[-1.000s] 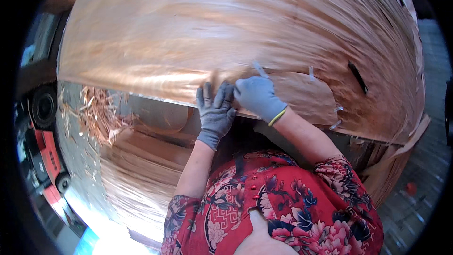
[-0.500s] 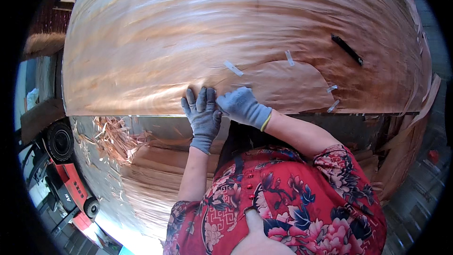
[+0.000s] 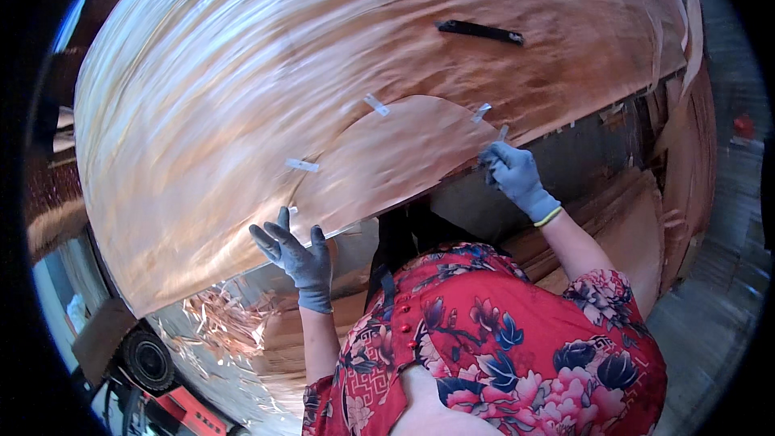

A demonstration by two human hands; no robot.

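Veneer patch (image 3: 395,153): set along near edge of veneer sheet (image 3: 210,161); taping apparently under way. Left hand (image 3: 299,254): spread, nothing seen gripped. Right hand (image 3: 517,176): fingers curled beside tape strip (image 3: 503,132); hold cannot be told. Flat pressing judged needed.

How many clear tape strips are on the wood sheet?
5 tape strips: two at the right of the patch, one at its upper left, one at left, one by the left hand. Others may be hidden.

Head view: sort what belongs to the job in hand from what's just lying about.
Probably the job's: wood sheet, rounded taped piece, tape strips, black tool (unheld on the sheet).

Apparently just lying about: wood scraps, red wheeled machine.
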